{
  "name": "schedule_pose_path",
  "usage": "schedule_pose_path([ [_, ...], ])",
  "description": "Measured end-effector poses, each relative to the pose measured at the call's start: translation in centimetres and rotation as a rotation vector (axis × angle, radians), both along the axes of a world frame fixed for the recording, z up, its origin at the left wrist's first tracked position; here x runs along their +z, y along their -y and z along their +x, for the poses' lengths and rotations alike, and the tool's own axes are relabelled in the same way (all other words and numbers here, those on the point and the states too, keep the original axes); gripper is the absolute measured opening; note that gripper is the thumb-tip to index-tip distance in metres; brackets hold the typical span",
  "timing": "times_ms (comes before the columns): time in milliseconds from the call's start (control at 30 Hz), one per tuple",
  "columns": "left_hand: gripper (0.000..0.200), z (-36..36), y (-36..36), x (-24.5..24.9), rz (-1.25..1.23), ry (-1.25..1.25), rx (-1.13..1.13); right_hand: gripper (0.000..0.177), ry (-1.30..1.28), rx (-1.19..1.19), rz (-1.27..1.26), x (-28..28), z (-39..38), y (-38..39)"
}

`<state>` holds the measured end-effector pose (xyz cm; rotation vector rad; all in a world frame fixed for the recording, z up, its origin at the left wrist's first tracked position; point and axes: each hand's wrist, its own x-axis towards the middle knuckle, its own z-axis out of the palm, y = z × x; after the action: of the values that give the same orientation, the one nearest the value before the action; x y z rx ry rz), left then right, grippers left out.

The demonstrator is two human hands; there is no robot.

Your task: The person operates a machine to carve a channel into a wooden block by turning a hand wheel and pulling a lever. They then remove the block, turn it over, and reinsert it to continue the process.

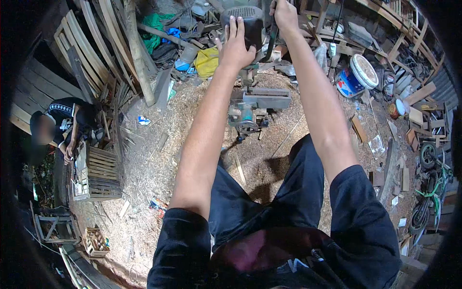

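Left hand flat, fingers apart, on the upright motor. Right hand clamped on its handle, sawdust floor open around.

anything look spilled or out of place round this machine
Nothing looks broken or toppled. Wood shavings lie thick round the machine, with loose offcuts and a wrapper strewn in them, and planks lean in untidy heaps at the left.
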<state>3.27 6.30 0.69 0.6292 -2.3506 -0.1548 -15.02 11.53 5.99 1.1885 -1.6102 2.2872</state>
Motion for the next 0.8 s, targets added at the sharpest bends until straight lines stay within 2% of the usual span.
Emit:
schedule_pose_path([
  [133, 0.095, 0.5, -0.3, -0.3, 0.074, -0.026, -0.057, 0.041, 0.119, 0.106, 0.036, 0.2, 1.4, -1.3],
  [233, 0.093, 1.2, -0.1, -0.1, 0.103, 0.003, -0.083, 0.041, 0.053, 0.077, -0.014, 0.1, 2.4, -1.8],
  [467, 0.087, 1.8, -0.3, -0.1, 0.082, 0.035, -0.077, 0.04, 0.091, 0.069, 0.017, -1.4, 3.5, -3.0],
  [533, 0.084, 1.6, 0.0, -1.6, 0.103, -0.039, -0.13, 0.039, 0.07, 0.125, 0.005, -3.0, 2.9, -3.0],
  [633, 0.082, 2.2, -0.5, -4.4, 0.176, -0.033, -0.168, 0.053, 0.04, 0.09, 0.011, -4.0, 4.7, -4.2],
  [667, 0.081, 2.7, -0.9, -5.4, 0.206, -0.011, -0.174, 0.039, 0.019, 0.054, -0.077, -3.9, 6.2, -4.9],
  [767, 0.077, 4.2, -1.6, -8.2, 0.274, -0.108, -0.272, 0.038, 0.02, 0.024, -0.078, -5.2, 8.7, -6.9],
  [800, 0.073, 5.2, -2.2, -9.2, 0.279, -0.063, -0.19, 0.037, 0.019, -0.002, -0.053, -5.7, 9.2, -7.4],
])
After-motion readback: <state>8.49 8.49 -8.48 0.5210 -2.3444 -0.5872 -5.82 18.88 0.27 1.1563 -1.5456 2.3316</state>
